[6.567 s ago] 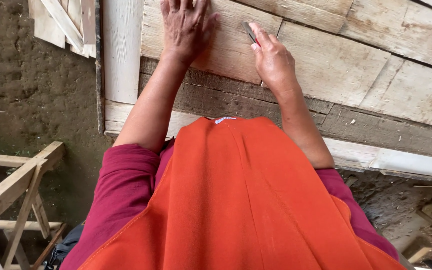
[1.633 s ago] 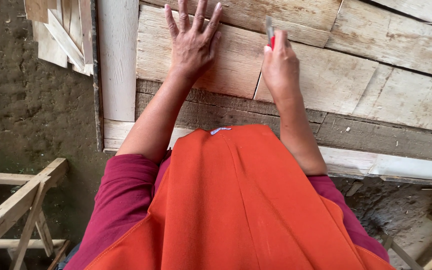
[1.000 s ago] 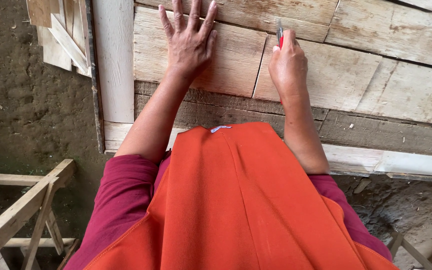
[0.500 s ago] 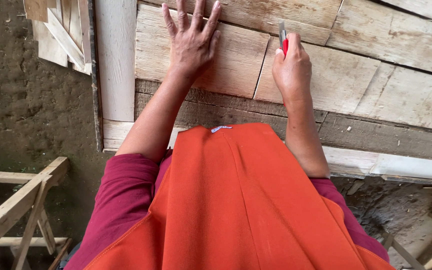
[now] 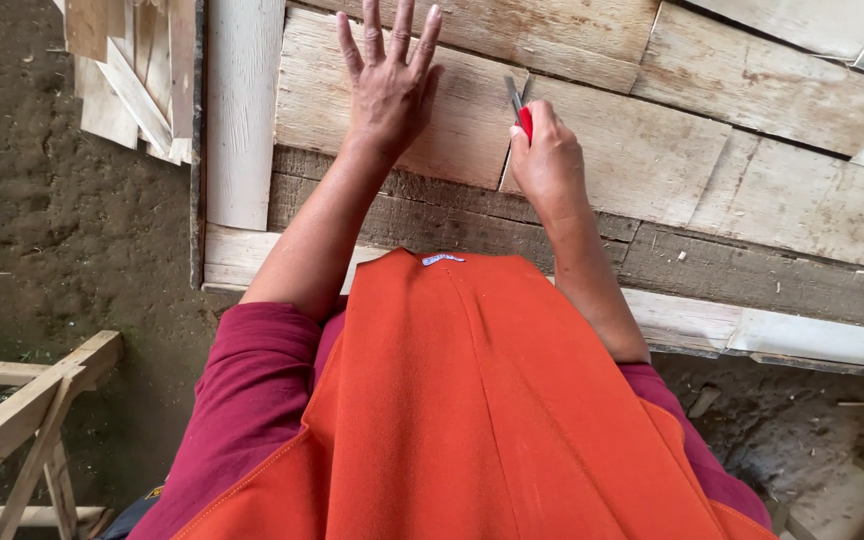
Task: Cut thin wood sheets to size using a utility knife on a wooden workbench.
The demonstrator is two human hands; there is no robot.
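Note:
My left hand [image 5: 389, 85] lies flat with fingers spread on a pale wooden board [image 5: 452, 120], pressing it onto the work surface. My right hand [image 5: 549, 160] is closed around a red-handled knife [image 5: 519, 108] whose metal blade points away from me at the seam between that board and the neighbouring pale board [image 5: 672, 150]. Both forearms reach out from maroon sleeves over an orange garment [image 5: 472, 420].
More pale boards [image 5: 782, 80] lie side by side across a darker weathered plank [image 5: 712, 270]. A white post [image 5: 242, 110] runs along the left edge, with thin wood offcuts [image 5: 132, 80] beside it. A wooden trestle [image 5: 22, 430] stands on the dirt floor [image 5: 42, 240] at lower left.
My right hand with the knife has drawn back toward me along the seam between the boards. My left hand has stayed flat on the board.

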